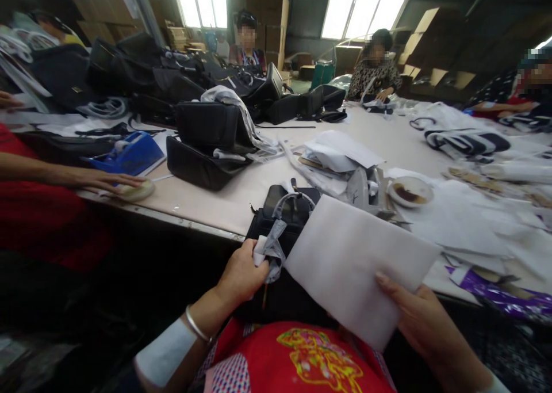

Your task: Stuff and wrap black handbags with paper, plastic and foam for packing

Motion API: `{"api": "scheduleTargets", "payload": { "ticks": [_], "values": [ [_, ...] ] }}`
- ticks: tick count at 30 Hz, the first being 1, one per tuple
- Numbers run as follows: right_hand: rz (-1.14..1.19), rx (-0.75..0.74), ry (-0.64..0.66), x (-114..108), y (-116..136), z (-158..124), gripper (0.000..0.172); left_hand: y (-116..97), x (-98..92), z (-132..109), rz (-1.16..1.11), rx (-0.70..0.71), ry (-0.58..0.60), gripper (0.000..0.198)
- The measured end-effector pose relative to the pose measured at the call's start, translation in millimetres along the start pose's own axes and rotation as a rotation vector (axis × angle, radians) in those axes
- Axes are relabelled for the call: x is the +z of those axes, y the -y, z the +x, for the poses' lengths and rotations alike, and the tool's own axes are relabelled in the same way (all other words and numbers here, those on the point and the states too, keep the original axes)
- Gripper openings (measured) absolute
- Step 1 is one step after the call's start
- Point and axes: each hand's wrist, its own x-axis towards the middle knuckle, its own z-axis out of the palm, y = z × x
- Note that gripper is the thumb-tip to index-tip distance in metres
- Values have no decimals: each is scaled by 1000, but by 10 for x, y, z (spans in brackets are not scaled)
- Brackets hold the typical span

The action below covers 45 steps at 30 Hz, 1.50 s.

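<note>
My right hand grips a white foam sheet by its lower right side, thumb on top and the other fingers hidden behind. Closed at the near left of a black bag, my left hand pinches a small white wrapping piece. Crumpled clear plastic film hangs beside that piece. The bag lies at the table's edge before me, its curved handle wrapped in film. The sheet covers the bag's right part.
Black bags pile up at the back left. A tape dispenser stands near a bowl of brown liquid. White sheets lie at right. A co-worker's hand rests at left by a blue dispenser. Other people sit across the table.
</note>
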Motion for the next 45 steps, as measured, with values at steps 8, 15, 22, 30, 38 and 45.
{"api": "scheduleTargets", "payload": {
  "ticks": [8, 15, 22, 30, 38, 45],
  "values": [
    [-137, 101, 230, -232, 36, 53, 45, -2, -112, 92, -844, -210, 425, 28],
    [-460, 141, 446, -276, 151, 300, 50, -171, -220, 85, -966, -240, 524, 29],
    [-536, 93, 606, -7, 281, 376, 47, -273, -257, 73, -938, -258, 487, 27],
    [-496, -15, 498, 565, 61, 300, 32, -333, -257, -17, -845, -277, 410, 29],
    [-830, -418, 186, 743, -355, 132, 48, -233, -253, -106, -765, -297, 290, 30],
    [-1302, -1363, 35, 621, -484, -103, 75, -68, -233, -93, -844, -304, 265, 29]
  ]
}}
